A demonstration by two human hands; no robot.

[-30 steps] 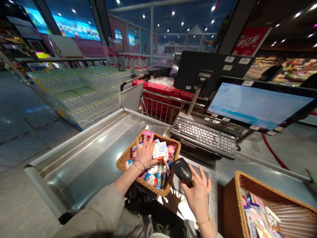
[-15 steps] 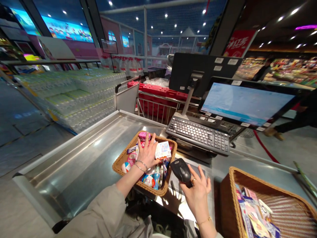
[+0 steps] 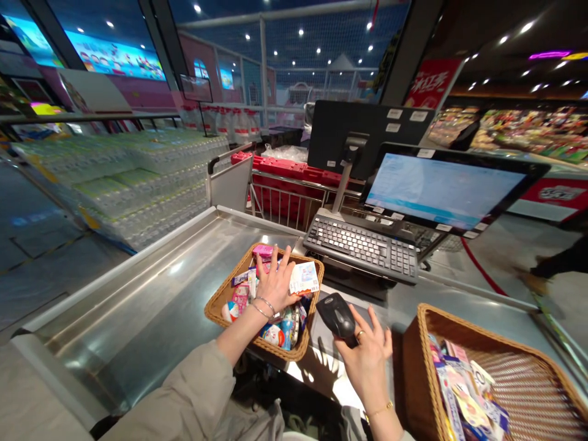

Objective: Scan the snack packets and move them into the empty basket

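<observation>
My left hand (image 3: 277,285) is over the left wicker basket (image 3: 215,298), fingers spread, with a small white box (image 3: 304,277) held at its thumb side. The box carries a picture and a barcode; my hand hides its left end. Around it in the basket lie packaged sweets, among them a pink pack (image 3: 263,251) and a blue-and-white packet (image 3: 274,335). To the right of the basket, my right hand (image 3: 367,349) grips a black handheld barcode scanner (image 3: 337,315), whose head points left toward the box. Part of the scanner's handle is hidden by my fingers.
A metal counter (image 3: 151,312) stretches left. Behind the hands stand a black keyboard (image 3: 361,245) and a lit monitor (image 3: 443,190). At right, a second wicker basket (image 3: 411,367) holds packaged sweets (image 3: 466,392). Stacked bottled water (image 3: 138,177) is beyond the counter.
The view has turned slightly right. My left hand and the white box have shifted a little right over the basket, closer to the scanner. My right hand keeps its grip.
</observation>
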